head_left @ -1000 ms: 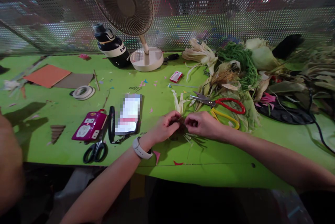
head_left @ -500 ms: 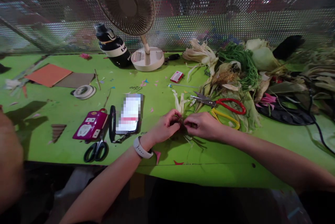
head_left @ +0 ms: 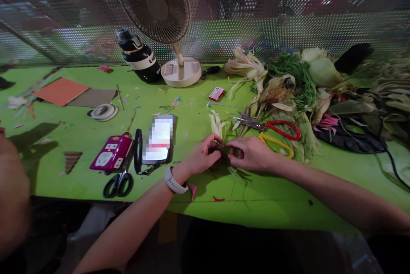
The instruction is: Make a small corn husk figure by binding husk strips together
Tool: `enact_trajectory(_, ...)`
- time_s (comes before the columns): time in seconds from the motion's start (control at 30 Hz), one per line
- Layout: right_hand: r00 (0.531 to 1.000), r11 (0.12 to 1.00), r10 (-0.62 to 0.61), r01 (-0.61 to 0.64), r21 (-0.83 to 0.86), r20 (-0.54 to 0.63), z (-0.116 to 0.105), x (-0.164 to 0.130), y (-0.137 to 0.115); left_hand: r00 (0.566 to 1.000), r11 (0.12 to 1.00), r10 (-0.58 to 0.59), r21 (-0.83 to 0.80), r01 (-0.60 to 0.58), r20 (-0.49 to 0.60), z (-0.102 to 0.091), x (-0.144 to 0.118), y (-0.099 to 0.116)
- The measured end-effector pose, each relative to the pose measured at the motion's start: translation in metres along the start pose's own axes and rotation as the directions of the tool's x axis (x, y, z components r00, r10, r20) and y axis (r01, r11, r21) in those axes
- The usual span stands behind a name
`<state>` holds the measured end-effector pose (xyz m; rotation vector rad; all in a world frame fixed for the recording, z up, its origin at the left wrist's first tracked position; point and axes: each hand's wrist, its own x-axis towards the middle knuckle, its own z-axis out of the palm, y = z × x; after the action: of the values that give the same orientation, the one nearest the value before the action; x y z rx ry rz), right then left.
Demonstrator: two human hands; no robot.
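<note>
Lying along the far left of the green worktop [head_left: 80,175] are an orange sheet [head_left: 59,91] and a grey sheet [head_left: 92,98], with a white roll of tape [head_left: 103,112] just beside them. Nearer the front edge sit a magenta case [head_left: 112,157] and black-handled scissors [head_left: 118,183], and to their right a phone [head_left: 157,139] lies flat. Behind these stand a tilted black bottle [head_left: 138,57] and a beige desk fan [head_left: 163,17] against the perforated metal screen [head_left: 288,13].

At the middle, the left hand [head_left: 201,155], a white watch [head_left: 173,181] on its wrist, meets the right hand [head_left: 251,153]. Both sets of fingers are curled and pressed together, pinching a small bundle of pale husk strips [head_left: 217,124] between them; the bundle rests low over the worktop, its strips fanning up behind the left hand, with thin ends trailing toward the front edge.

A small red box [head_left: 216,93] lies behind the hands. Just to the right are red-handled scissors [head_left: 272,126] and yellow-handled scissors [head_left: 277,145], lying on a heap of corn husks [head_left: 246,66] with green cord [head_left: 296,75] on it.
</note>
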<state>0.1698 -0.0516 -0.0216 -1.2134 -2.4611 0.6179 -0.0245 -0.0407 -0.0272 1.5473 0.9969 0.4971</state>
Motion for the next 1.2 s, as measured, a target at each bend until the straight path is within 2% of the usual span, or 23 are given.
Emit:
enact_trajectory(0.27,0.995,0.994,-0.096,0.096,-0.048,-0.012,0.005,0.002,0.001,1.0,1.0,0.029,0.004,-0.029,0.003,0.0,0.0,-0.003)
enact_trajectory(0.57,0.988,0.993,-0.107,0.102,-0.053,-0.108,0.009,-0.001,0.002,1.0,0.998,0.029,-0.05,-0.029,0.001,0.0,0.001,0.0)
enact_trajectory(0.73,0.982,0.983,-0.172,0.166,-0.074,-0.083,0.01,-0.004,0.002,0.999,0.995,0.028,-0.094,-0.024,0.041,0.0,-0.001,0.0)
enact_trajectory(1.03,0.937,0.923,-0.331,0.298,-0.242,-0.109,0.009,-0.007,-0.001,1.0,0.997,0.003,-0.084,-0.001,0.022,0.0,0.003,-0.006)
enact_trajectory(1.2,0.929,0.908,-0.354,0.313,-0.278,-0.111,0.009,-0.007,0.0,1.0,0.996,0.014,-0.087,-0.011,0.027,-0.002,0.004,-0.007)
